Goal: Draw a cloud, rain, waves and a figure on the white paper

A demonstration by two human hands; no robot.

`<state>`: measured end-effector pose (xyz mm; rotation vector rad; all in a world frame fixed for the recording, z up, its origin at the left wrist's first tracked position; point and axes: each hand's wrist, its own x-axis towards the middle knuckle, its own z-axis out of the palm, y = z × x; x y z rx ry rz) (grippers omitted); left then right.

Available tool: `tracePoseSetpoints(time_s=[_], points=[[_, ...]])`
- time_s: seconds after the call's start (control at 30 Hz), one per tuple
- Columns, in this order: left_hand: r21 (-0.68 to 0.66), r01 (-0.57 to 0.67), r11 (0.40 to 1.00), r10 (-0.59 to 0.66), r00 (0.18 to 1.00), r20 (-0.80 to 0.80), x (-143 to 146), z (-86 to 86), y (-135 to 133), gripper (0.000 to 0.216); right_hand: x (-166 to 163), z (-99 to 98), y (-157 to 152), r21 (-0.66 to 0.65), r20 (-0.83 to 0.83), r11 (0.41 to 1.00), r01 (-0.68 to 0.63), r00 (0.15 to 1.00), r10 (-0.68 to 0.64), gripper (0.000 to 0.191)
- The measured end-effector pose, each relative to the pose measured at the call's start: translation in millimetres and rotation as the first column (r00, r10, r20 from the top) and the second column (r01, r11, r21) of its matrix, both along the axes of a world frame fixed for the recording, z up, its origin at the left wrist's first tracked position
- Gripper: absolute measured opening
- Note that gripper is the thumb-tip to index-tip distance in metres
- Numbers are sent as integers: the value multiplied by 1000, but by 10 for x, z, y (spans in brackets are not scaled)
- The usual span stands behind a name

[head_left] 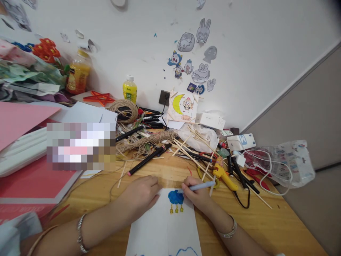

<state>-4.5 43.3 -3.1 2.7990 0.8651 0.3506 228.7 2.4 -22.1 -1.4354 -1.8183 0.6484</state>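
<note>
A white sheet of paper (pixel 165 231) lies on the wooden table (pixel 266 220) in front of me. It carries a drawn blue cloud (pixel 176 196) with small yellow stars under it. My right hand (pixel 198 195) is closed round a light blue pen (pixel 199 186), whose tip rests at the cloud's right edge. My left hand (pixel 141 195) lies on the paper's upper left corner with its fingers curled under, holding the sheet down. Both wrists wear bracelets.
Black markers (pixel 149 159), twine (pixel 125 108), thin wooden sticks (pixel 191 149) and a yellow glue gun (pixel 225 175) crowd the table behind the paper. Red and pink card (pixel 29 177) is stacked at left. Two juice bottles (pixel 130 89) stand by the wall. A plastic bag (pixel 290 161) lies at right.
</note>
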Motion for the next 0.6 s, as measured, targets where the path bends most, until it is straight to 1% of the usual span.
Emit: tracePoseSetpoints(time_s=[0.27, 0.47, 0.6], points=[[42, 7, 999, -9, 999, 49, -16, -26, -1, 19, 7, -11, 9, -7, -24, 1000, 10, 1000, -10, 33], [20, 15, 1000, -17, 995, 103, -33, -53, 8, 20, 35, 30, 5, -56, -117, 998, 23, 993, -29, 34], [20, 9, 1000, -12, 993, 116, -36, -69, 12, 21, 40, 25, 5, -62, -116, 998, 4, 993, -11, 33]])
